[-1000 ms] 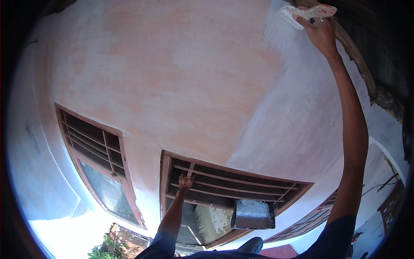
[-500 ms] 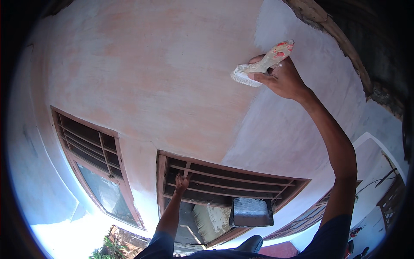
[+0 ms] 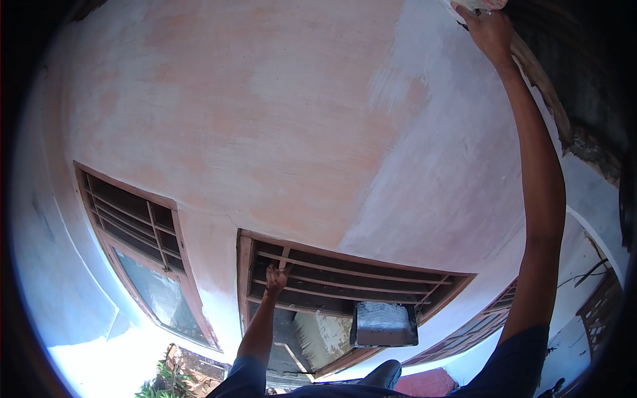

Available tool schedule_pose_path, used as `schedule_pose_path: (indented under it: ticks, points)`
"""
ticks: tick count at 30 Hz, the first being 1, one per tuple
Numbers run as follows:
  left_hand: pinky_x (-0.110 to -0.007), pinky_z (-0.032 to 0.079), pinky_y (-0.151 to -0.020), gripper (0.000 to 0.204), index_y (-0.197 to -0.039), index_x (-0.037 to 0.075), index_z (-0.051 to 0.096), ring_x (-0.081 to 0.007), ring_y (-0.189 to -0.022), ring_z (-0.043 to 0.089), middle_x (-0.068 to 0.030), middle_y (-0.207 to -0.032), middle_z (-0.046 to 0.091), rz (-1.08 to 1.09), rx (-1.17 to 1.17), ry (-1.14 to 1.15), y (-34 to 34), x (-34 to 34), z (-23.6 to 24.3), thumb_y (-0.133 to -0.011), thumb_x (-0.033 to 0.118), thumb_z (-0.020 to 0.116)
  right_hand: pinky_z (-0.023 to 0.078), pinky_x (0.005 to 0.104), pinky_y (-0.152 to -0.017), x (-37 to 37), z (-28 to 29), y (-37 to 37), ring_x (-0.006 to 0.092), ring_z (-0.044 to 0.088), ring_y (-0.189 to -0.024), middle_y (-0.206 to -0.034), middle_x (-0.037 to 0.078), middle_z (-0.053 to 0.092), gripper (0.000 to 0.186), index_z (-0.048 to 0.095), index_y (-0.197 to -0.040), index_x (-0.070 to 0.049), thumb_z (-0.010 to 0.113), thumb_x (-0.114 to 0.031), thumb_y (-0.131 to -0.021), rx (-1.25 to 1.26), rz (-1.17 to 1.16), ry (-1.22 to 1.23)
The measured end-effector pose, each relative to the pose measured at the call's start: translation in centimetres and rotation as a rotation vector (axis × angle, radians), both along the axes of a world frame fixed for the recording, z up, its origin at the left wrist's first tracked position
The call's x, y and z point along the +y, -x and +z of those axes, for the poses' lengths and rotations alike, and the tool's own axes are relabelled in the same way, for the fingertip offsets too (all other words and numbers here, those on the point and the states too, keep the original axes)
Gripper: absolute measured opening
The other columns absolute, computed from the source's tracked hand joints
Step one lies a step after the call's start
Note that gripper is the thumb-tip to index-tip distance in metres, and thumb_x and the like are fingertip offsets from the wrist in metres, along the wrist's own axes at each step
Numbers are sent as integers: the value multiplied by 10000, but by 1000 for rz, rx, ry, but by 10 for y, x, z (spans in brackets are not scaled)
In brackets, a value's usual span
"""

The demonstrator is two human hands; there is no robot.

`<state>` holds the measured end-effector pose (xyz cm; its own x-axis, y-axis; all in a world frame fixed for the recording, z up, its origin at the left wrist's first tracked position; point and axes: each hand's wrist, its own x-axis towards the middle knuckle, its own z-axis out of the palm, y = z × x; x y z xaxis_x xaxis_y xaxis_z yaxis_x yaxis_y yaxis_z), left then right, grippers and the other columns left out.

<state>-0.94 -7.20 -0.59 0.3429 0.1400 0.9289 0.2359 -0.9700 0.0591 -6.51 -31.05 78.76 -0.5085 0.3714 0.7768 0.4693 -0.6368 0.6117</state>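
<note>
My right hand (image 3: 490, 36) is raised to the top right of the view, closed round a wide paintbrush (image 3: 483, 4) with pale paint and red marks. The brush is close to the wall's upper edge and is partly cut off by the picture's rim; its bristles are hidden. In front is a wall (image 3: 265, 132) with patchy pinkish plaster at left and a smoother whitish-lilac coat at right. Lower down, my left hand (image 3: 276, 277) grips a bar of the window grille (image 3: 352, 281).
A dark paint tray (image 3: 384, 343) with whitish paint hangs or rests by the grille's lower right. Another barred window (image 3: 139, 219) is at left. Rough wooden edging (image 3: 541, 73) borders the wall's top right. Below show a dark shoe or knee (image 3: 385, 373) and green leaves (image 3: 162, 381).
My right hand has lifted the paintbrush off the middle of the wall, up and to the right. Fresh pale strokes show near the coat's upper edge. My left hand keeps its hold.
</note>
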Motion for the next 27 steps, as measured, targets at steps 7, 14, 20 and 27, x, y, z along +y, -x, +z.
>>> schedule_pose_path:
  ticks: [7, 14, 20, 27]
  points:
    - [-396, 482, -656, 453, -1179, 367, 519, -337, -774, 514, -256, -977, 506, 11, 38, 28, 7, 11, -9, -821, 100, 445, 480, 327, -686, 10, -127, 24, 261, 632, -730, -796, 67, 666, 197, 651, -933, -78, 640, -206, -784, 397, 68, 430]
    - [-387, 482, -642, 418, -1164, 364, 534, -333, -761, 513, -264, -982, 504, -34, -47, -11, -9, -3, -5, -832, 123, 454, 472, 251, -730, 0, -37, 9, 159, 621, -759, -869, 65, 649, 213, 615, -984, -29, 647, -107, -788, 143, 60, 101]
    - [-377, 499, -634, 393, -1161, 354, 538, -335, -743, 537, -269, -996, 509, 125, -31, -78, -10, 10, -26, -848, 134, 452, 504, 314, -625, 22, -145, 18, 228, 619, -783, -911, 57, 649, 161, 651, -870, -83, 662, -94, -709, 259, 129, 276]
    - [-382, 503, -648, 423, -1169, 366, 526, -333, -761, 542, -267, -990, 518, 26, 69, -20, -18, 9, -26, -823, 128, 474, 503, 328, -609, 5, -305, 29, 240, 618, -738, -846, 64, 643, 239, 634, -910, -79, 691, -108, -681, 807, 170, 654]
